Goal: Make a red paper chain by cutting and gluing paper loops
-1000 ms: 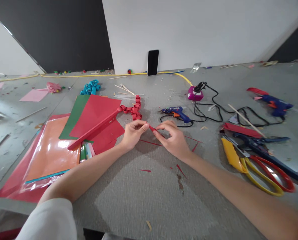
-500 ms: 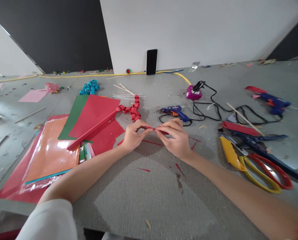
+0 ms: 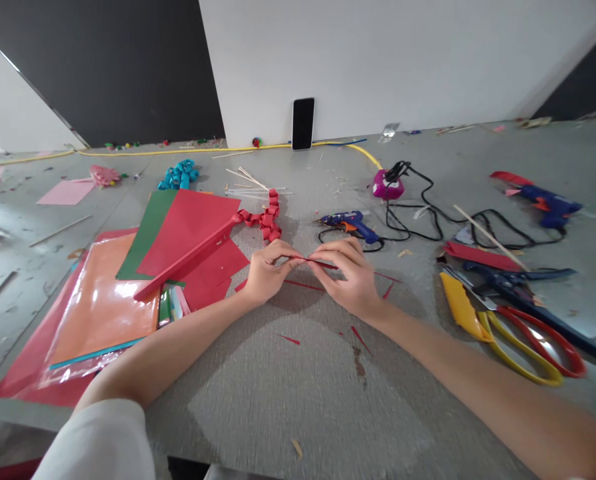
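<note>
The left hand (image 3: 273, 272) and right hand (image 3: 351, 275) have been brought closer together than a second ago, so the thin red strip (image 3: 324, 265) seems to be worked at one small spot. It is pinched by both hands' closed fingertips, above the grey table (image 3: 298, 393). No writing can be read on the blue glue gun (image 3: 349, 223) behind.
</note>
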{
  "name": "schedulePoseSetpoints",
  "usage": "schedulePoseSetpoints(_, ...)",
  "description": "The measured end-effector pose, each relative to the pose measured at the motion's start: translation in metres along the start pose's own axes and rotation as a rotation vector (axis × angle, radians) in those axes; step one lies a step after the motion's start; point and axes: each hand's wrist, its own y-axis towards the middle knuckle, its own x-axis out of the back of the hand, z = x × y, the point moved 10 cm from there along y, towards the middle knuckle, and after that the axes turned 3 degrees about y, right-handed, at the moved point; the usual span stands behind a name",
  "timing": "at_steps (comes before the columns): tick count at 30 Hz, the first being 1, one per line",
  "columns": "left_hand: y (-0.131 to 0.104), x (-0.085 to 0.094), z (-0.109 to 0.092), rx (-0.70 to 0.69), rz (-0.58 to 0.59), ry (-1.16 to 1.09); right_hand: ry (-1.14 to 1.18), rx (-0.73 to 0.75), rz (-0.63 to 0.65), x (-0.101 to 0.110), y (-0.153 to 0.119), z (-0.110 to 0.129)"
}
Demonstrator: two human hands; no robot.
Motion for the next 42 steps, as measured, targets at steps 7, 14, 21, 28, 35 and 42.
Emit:
schedulePoseSetpoints(7,-0.001,0.000,0.001,0.032,0.001,-0.009,0.001,-0.019,-0.008,0.000,0.000,-0.002)
schedulePoseSetpoints(14,-0.004,-0.010,0.015,0.139,0.077,-0.058,0.059,-0.094,-0.044,0.004,0.004,-0.001)
schedulePoseSetpoints(21,-0.002,-0.016,0.008,0.135,0.131,-0.061,0.095,-0.122,-0.068,0.006,0.002,0.000)
schedulePoseSetpoints(28,-0.004,-0.021,0.019,0.251,0.175,-0.098,0.101,-0.234,-0.108,0.009,-0.002,-0.021)
schedulePoseSetpoints(35,-0.003,-0.016,0.030,0.341,0.144,-0.102,0.264,-0.350,-0.016,-0.003,-0.010,-0.042)
schedulePoseSetpoints(42,-0.004,-0.020,0.040,0.408,0.152,-0.236,0.297,-0.461,0.173,-0.022,-0.018,-0.051)
